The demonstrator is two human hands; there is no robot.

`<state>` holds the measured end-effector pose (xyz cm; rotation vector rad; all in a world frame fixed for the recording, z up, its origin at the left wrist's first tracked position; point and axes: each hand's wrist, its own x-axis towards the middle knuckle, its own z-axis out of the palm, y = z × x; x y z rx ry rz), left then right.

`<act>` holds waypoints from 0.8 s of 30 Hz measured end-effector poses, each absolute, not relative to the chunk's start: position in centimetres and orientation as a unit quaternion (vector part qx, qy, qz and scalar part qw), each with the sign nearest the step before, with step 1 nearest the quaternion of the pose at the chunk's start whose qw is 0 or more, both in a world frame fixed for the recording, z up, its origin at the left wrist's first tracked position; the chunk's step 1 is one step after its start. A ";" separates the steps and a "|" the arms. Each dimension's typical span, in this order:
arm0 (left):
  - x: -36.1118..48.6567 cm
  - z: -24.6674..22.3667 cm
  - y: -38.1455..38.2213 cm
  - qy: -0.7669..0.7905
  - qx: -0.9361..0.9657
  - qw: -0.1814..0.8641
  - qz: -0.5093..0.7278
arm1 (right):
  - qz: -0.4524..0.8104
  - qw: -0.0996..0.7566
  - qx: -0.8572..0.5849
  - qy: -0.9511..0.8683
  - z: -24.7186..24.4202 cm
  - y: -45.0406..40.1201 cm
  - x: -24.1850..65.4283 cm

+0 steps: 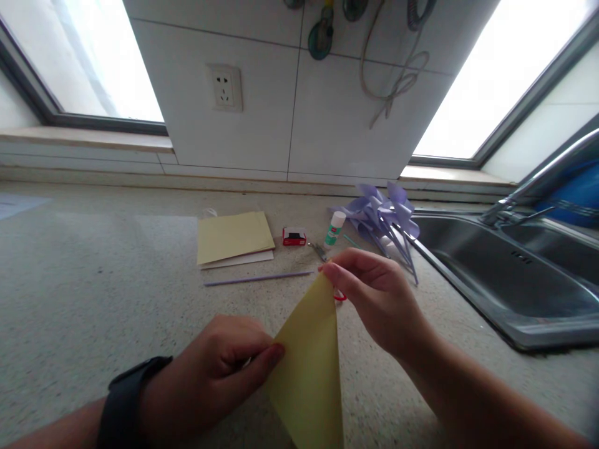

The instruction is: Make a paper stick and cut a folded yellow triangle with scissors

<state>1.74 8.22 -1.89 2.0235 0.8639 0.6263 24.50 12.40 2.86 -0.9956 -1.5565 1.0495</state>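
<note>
A yellow paper sheet [311, 362] is held between the person's 2 hands at the near middle of the scene. Its narrow corner points far, its long axis runs near to far, and its near end passes out of view. The right edge runs almost straight; the left edge slants outward toward the near left. The right hand [386, 299] has its grip narrowed on the far corner, and the left hand [219, 368] pinches the left edge with thumb uppermost.

The surface [116, 312] is pale and speckled. Beyond the sheet, 1 purple stick [259, 279] lies left to right; farther off are a paper stack [234, 237] at left, a small red-and-black box [294, 237], a glue stick [334, 229] and purple pinwheels [379, 212] at right. A steel sink [468, 274] with a faucet [543, 171] fills the far right. The far wall [253, 143] is tiled, with a socket [225, 87], between 2 bright windows [103, 62].
</note>
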 end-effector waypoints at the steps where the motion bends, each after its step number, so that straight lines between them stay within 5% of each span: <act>1: 1.8 -1.9 8.2 0.339 0.807 0.415 0.249 | 0.440 0.490 -0.406 -0.634 2.9 12.4 24.6; 11: 1.8 -2.1 8.0 0.345 0.812 0.386 0.270 | 0.584 0.338 -0.383 -0.631 1.8 11.4 23.9; 24: 1.8 -2.2 8.2 0.364 0.781 0.417 0.290 | 0.489 0.450 -0.397 -0.633 1.9 11.7 24.2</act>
